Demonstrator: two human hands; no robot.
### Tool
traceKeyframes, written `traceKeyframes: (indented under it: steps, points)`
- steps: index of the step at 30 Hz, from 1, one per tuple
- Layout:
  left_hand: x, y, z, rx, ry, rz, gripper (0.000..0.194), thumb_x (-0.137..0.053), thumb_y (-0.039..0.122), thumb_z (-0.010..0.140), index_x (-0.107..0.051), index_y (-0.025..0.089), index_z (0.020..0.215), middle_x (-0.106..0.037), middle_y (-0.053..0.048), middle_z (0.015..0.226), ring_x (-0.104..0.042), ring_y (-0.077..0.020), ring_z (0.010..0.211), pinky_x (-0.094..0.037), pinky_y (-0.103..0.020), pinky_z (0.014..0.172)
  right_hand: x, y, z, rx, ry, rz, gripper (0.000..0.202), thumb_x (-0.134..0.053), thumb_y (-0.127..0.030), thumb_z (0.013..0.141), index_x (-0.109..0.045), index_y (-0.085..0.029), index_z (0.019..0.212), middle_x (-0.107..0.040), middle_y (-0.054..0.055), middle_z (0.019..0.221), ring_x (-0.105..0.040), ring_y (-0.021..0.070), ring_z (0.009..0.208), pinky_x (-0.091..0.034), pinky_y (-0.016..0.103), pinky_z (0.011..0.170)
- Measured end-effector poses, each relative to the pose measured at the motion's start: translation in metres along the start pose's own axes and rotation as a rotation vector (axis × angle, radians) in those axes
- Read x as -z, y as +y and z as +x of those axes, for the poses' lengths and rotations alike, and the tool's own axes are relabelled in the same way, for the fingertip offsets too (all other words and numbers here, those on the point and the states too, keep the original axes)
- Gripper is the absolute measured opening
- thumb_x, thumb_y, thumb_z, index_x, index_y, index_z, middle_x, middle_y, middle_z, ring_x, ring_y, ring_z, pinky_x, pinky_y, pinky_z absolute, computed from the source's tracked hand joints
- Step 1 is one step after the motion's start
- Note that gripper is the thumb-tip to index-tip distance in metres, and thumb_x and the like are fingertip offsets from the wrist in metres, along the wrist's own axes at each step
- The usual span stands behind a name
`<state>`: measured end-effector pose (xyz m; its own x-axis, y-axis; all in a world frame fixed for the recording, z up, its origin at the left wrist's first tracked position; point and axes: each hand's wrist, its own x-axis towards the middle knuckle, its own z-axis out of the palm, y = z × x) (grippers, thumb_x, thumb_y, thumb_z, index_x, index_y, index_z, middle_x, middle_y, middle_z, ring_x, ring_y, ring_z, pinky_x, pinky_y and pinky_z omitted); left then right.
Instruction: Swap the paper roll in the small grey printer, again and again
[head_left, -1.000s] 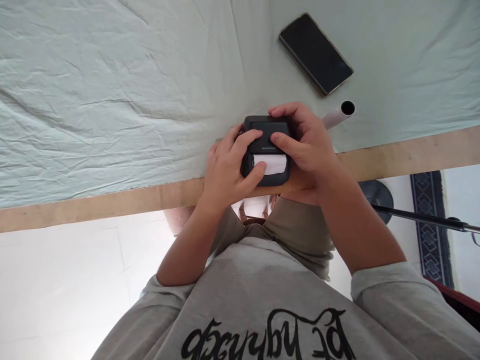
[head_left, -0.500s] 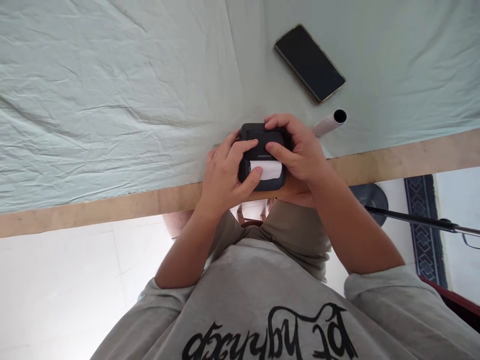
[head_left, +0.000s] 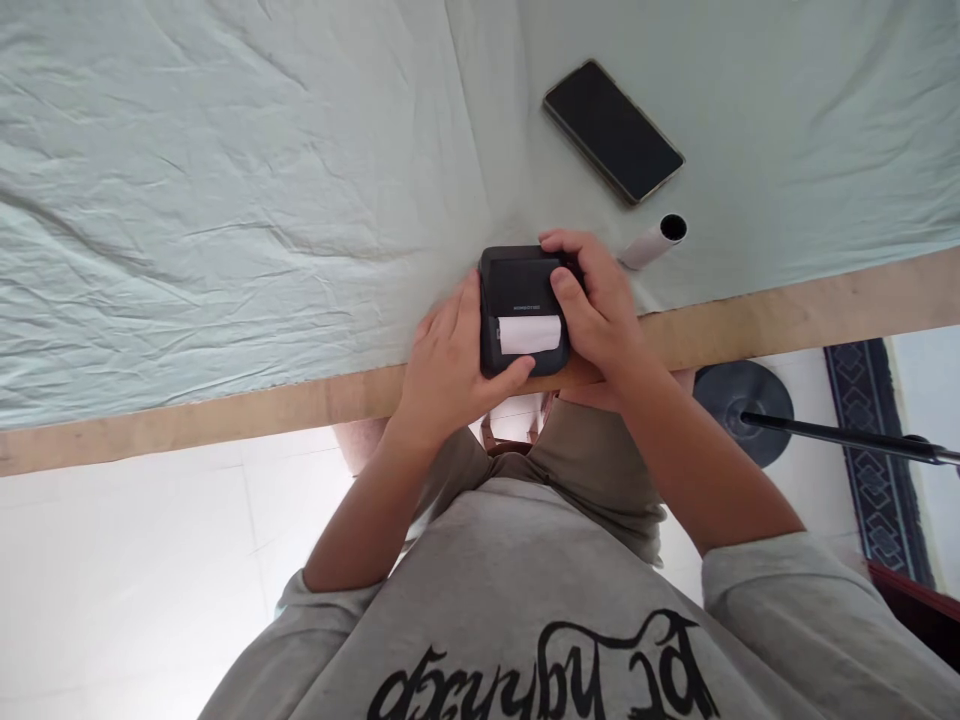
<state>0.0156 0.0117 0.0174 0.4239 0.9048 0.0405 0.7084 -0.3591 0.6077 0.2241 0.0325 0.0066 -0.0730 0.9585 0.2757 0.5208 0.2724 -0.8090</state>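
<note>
A small black label printer (head_left: pixel 523 285) sits at the front edge of the table, with a strip of white paper (head_left: pixel 529 334) showing at its near part. My left hand (head_left: pixel 454 350) grips the printer's left side, fingers along the side and thumb at the near edge. On the other side, my right hand (head_left: pixel 596 295) is closed round the right side, its thumb on the top and its fingers over the far right corner. Both palms and the printer's underside are hidden. Just beyond my right hand lies a white paper roll (head_left: pixel 651 246) with a dark hollow end.
A dark-screened phone (head_left: pixel 615 130) lies farther back on the pale green cloth (head_left: pixel 300 200). The table's wooden edge (head_left: pixel 810 300) runs in front of me. Below right stand a black round base (head_left: pixel 739 390) with a pole and a patterned dark mat (head_left: pixel 877 470).
My left index finger has left the printer's top for its side, and the left thumb has slid off the paper to the near edge. My right thumb has shifted slightly right.
</note>
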Motion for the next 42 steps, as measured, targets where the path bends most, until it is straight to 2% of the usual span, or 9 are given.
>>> traceKeyframes:
  steps: [5,10,16,24,29,33,39,42]
  points:
    - [-0.004,-0.005,-0.008,-0.022,-0.007,0.109,0.119,-0.074,0.077,0.077,-0.027,0.007,0.16,-0.043,-0.026,0.162,-0.044,-0.0416,0.149,-0.037,-0.054,0.122,0.0,0.001,0.001,0.061,0.007,-0.045,0.038,-0.035,-0.052,0.104,-0.06,-0.028,0.121,-0.067,0.009,0.127,-0.061,0.025,0.125,-0.05,0.049,0.112]
    - [-0.003,-0.01,-0.008,-0.044,-0.004,0.094,0.119,-0.074,0.08,0.075,-0.026,0.015,0.162,-0.044,-0.023,0.162,-0.046,-0.0397,0.149,-0.038,-0.052,0.122,0.0,-0.003,0.001,0.043,-0.015,-0.048,0.041,-0.033,-0.054,0.103,-0.059,-0.029,0.123,-0.064,0.01,0.128,-0.058,0.0272,0.126,-0.046,0.051,0.115]
    - [-0.004,-0.012,-0.01,-0.044,0.024,0.108,0.121,-0.065,0.088,0.075,-0.029,0.013,0.162,-0.048,-0.026,0.159,-0.052,-0.0434,0.143,-0.042,-0.056,0.116,0.0,-0.009,-0.001,-0.062,-0.007,-0.151,0.049,-0.029,-0.058,0.103,-0.06,-0.029,0.127,-0.067,0.01,0.129,-0.06,0.03,0.123,-0.047,0.053,0.112]
    - [-0.006,-0.015,-0.009,-0.029,0.095,0.083,0.116,-0.078,0.082,0.068,-0.04,0.02,0.158,-0.058,-0.021,0.152,-0.057,-0.0418,0.137,-0.045,-0.057,0.115,-0.001,-0.006,-0.001,-0.122,-0.013,-0.157,0.05,-0.033,-0.057,0.102,-0.057,-0.028,0.135,-0.067,0.009,0.134,-0.061,0.0305,0.125,-0.046,0.053,0.112]
    - [-0.005,-0.016,-0.007,-0.04,0.111,0.052,0.109,-0.085,0.075,0.067,-0.048,0.021,0.154,-0.061,-0.018,0.148,-0.062,-0.0404,0.131,-0.048,-0.055,0.113,0.001,-0.007,0.0,-0.114,-0.042,-0.156,0.056,-0.035,-0.06,0.1,-0.054,-0.023,0.137,-0.067,0.014,0.133,-0.063,0.033,0.12,-0.047,0.055,0.109]
    - [-0.006,-0.014,-0.008,-0.027,0.12,0.089,0.111,-0.085,0.076,0.065,-0.047,0.022,0.154,-0.061,-0.018,0.148,-0.062,-0.0406,0.131,-0.048,-0.055,0.111,0.0,-0.005,-0.002,-0.096,-0.002,-0.169,0.054,-0.033,-0.061,0.1,-0.055,-0.025,0.134,-0.069,0.013,0.127,-0.064,0.0308,0.116,-0.049,0.052,0.105]
    - [-0.005,-0.008,-0.011,-0.001,0.085,0.092,0.112,-0.076,0.082,0.071,-0.043,0.019,0.157,-0.056,-0.02,0.152,-0.056,-0.0424,0.136,-0.043,-0.056,0.113,-0.001,-0.002,-0.003,-0.117,0.025,-0.122,0.044,-0.038,-0.054,0.101,-0.052,-0.027,0.132,-0.07,0.01,0.123,-0.066,0.0292,0.115,-0.05,0.051,0.104]
    - [-0.003,-0.006,-0.012,0.017,0.079,0.044,0.096,-0.059,0.081,0.086,-0.042,0.018,0.157,-0.056,-0.019,0.153,-0.054,-0.0395,0.138,-0.042,-0.054,0.114,0.005,-0.004,-0.005,-0.111,-0.042,-0.08,0.045,-0.049,-0.048,0.096,-0.05,-0.026,0.135,-0.07,0.011,0.127,-0.066,0.0302,0.118,-0.051,0.053,0.105]
